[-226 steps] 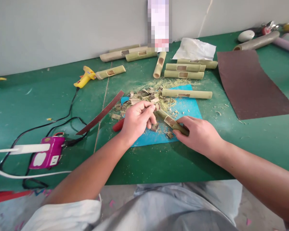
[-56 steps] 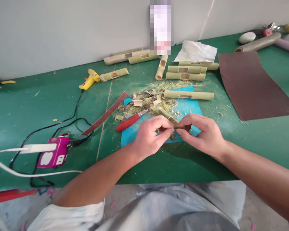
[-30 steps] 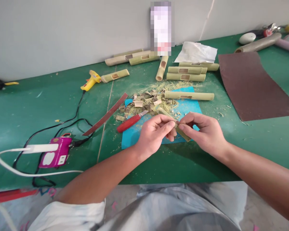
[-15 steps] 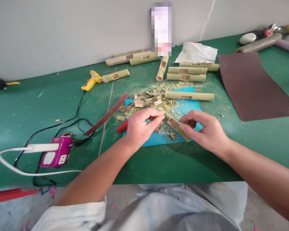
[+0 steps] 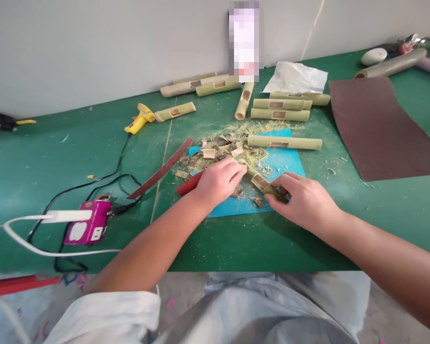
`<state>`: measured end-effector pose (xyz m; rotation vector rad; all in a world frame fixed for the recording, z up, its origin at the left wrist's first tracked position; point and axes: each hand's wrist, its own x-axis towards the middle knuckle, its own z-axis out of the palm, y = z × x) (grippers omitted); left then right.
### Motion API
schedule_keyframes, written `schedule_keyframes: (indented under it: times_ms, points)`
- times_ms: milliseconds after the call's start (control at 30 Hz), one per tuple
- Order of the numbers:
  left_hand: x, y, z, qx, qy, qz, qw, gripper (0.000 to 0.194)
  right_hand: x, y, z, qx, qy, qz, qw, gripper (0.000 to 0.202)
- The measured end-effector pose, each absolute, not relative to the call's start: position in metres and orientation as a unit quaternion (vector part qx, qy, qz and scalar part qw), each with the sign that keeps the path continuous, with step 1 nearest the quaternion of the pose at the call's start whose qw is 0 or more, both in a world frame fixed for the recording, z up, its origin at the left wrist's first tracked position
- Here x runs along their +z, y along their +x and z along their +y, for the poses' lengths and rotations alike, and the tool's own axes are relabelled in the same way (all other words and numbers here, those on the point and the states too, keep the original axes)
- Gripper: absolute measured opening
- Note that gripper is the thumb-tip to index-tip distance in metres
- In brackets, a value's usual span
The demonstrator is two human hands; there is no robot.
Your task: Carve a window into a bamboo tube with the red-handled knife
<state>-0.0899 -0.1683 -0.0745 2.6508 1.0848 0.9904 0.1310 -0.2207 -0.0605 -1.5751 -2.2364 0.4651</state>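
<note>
A bamboo tube with a rectangular opening (image 5: 261,182) lies slanted over the blue sheet (image 5: 296,165). My left hand (image 5: 225,180) has its fingers closed at the tube's upper left end. My right hand (image 5: 301,196) grips the lower right end, thumb in front and fingers behind. Bamboo chips and shavings (image 5: 220,148) are heaped beyond my left hand. Another cut tube (image 5: 284,142) rests across the back of the sheet. A red object (image 5: 189,183) is partly hidden by my left hand.
Several cut bamboo tubes (image 5: 280,114) lie at the back, near a pixelated upright panel. A yellow glue gun (image 5: 139,119), a sandpaper strip (image 5: 161,167) and a purple power socket (image 5: 89,222) with cables are left. Brown sandpaper (image 5: 383,129) lies right.
My right hand has shifted down along the tube and now wraps round its lower end. The fingers of my left hand have closed onto the upper end. The view has shifted slightly.
</note>
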Motion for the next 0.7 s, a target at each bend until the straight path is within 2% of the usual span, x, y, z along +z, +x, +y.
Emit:
schedule_keyframes:
  times_ms: [333, 433, 567, 700]
  points:
    - [-0.0684, -0.0892, -0.1664, 0.306, 0.888, 0.343, -0.029, 0.015, -0.0628, 0.1311, -0.2202, 0.165, -0.552, -0.793, 0.196, 0.020]
    - [-0.0662, -0.0899, -0.1655, 0.297, 0.898, 0.326, -0.010, 0.011, -0.0629, 0.1313, -0.2203, 0.164, -0.551, -0.794, 0.199, 0.020]
    - [-0.0669, -0.0917, -0.1647, 0.293, 0.902, 0.317, 0.011, 0.016, -0.0630, 0.1316, -0.2204, 0.167, -0.550, -0.794, 0.199, 0.020]
    - [-0.0692, -0.0941, -0.1620, 0.312, 0.893, 0.323, -0.019, 0.012, -0.0628, 0.1312, -0.2199, 0.169, -0.548, -0.794, 0.199, 0.019]
